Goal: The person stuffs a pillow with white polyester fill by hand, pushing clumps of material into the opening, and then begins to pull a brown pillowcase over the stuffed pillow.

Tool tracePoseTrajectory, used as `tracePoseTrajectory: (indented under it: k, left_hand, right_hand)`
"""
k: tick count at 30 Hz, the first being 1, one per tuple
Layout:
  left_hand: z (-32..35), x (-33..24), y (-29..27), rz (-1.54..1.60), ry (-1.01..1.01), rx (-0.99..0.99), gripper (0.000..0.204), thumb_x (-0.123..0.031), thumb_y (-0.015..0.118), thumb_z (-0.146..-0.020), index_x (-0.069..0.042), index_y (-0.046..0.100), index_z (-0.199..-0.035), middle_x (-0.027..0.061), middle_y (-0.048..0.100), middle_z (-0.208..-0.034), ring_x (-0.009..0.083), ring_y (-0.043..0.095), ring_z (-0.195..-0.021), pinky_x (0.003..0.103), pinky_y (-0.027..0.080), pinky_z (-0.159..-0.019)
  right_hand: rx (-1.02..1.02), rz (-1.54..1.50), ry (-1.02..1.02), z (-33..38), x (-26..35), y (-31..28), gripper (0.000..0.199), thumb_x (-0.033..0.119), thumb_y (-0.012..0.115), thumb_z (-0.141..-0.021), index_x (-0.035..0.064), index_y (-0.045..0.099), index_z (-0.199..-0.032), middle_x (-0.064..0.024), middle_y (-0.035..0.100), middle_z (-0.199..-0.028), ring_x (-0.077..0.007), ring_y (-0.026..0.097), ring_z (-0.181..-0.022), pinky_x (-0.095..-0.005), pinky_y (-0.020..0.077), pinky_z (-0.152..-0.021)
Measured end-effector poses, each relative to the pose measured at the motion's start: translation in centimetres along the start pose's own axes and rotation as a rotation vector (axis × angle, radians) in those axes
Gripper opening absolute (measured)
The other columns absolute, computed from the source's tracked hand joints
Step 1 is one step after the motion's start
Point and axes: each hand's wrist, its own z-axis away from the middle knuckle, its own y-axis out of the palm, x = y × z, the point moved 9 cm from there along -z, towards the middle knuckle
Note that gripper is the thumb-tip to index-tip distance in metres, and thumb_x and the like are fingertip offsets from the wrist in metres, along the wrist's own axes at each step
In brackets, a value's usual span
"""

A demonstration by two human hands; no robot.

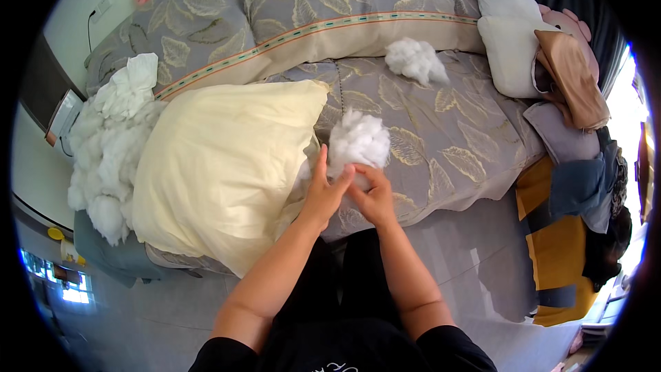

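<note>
White, fluffy stuffing [361, 139] sits in a loose clump right before you, on the seat just right of the plump cream pillow [220, 158], and both your hands are at its near edge. Your left hand [325, 196] is spread, thumb well apart from the raised forefinger; your right hand [374, 200] curls in so that its fingertips come close to the left thumb, and whether it grips any fibres you cannot tell from this view. To work the clump well, tease it apart with light, short pulls rather than squeezing, since tight balls would probably make lumps; keep it close to the pillow's right edge, where a little white filling shows, so fewer wisps stray. Under it all, the grey leaf-patterned couch [468, 124] looks soft and slightly yielding, so steady the pillow if it shifts. A second tuft [415, 60] lies farther off, toward the backrest, and a big white heap [110, 145] spills along the left side. Around you are a pale tiled floor [186, 317], a brown cloth [571, 76] and a mustard cloth [564, 262] at the right, and strong light along the right edge.
</note>
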Motion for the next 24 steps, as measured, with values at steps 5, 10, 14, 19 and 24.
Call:
tracePoseTrajectory:
  k: [5, 10, 14, 19, 24]
  left_hand:
    - [-1.6, 3.4, -1.5, 0.281, -0.184, -0.182, 0.042, -0.020, 0.061, -0.086, -0.005, 0.048, -0.123, 0.0087, 0.059, -0.104, 0.0155, 0.057, -0.095, 0.031, 0.048, -0.081]
    - [-0.8, 2.9, -0.9, 0.482, -0.201, -0.142, 0.020, -0.015, 0.057, -0.087, -0.006, 0.059, -0.105, 0.0070, 0.064, -0.089, 0.0156, 0.061, -0.069, 0.027, 0.051, -0.057]
    - [-0.3, 2.1, 0.5, 0.542, -0.276, 0.103, 0.020, -0.015, 0.057, -0.086, -0.005, 0.058, -0.102, 0.0062, 0.063, -0.087, 0.0139, 0.059, -0.065, 0.026, 0.049, -0.052]
    - [-0.2, 2.2, -2.0, 0.709, -0.330, 0.064, 0.022, -0.018, 0.056, -0.085, -0.003, 0.057, -0.102, 0.0071, 0.062, -0.084, 0.0157, 0.058, -0.062, 0.026, 0.047, -0.048]
    - [0.5, -0.4, -0.8, 0.658, -0.287, 0.018, 0.022, -0.020, 0.054, -0.085, -0.005, 0.058, -0.101, 0.0070, 0.061, -0.090, 0.0182, 0.059, -0.074, 0.032, 0.049, -0.055]
  right_hand:
    - [0.058, -0.160, 0.097, 1.1, 1.3, -0.9, 0.037, 0.005, 0.066, -0.078, 0.0091, 0.063, -0.114, -0.0113, 0.062, -0.113, -0.0110, 0.055, -0.100, -0.0310, 0.0452, -0.086]
    - [-0.320, 0.647, -0.308, -0.3, 8.1, -4.3, 0.052, 0.002, 0.071, -0.064, 0.0123, 0.062, -0.114, -0.0189, 0.055, -0.118, -0.0338, 0.055, -0.105, -0.0402, 0.0441, -0.091]
    - [-0.239, 0.202, -0.139, -1.7, -0.1, -3.1, 0.031, 0.006, 0.069, -0.066, 0.0074, 0.062, -0.097, -0.0211, 0.056, -0.102, -0.0405, 0.052, -0.102, -0.0412, 0.0414, -0.090]
    - [-0.365, 0.869, 0.047, -2.0, -2.1, -5.8, 0.042, 0.002, 0.058, -0.069, 0.0131, 0.059, -0.110, -0.0221, 0.044, -0.126, -0.0418, 0.042, -0.118, -0.0453, 0.0352, -0.098]
    - [-0.287, 1.058, 0.034, -1.5, 4.7, -5.0, 0.057, 0.012, 0.066, -0.069, 0.0167, 0.054, -0.124, -0.0226, 0.023, -0.146, -0.0415, 0.024, -0.134, -0.0489, 0.0238, -0.108]
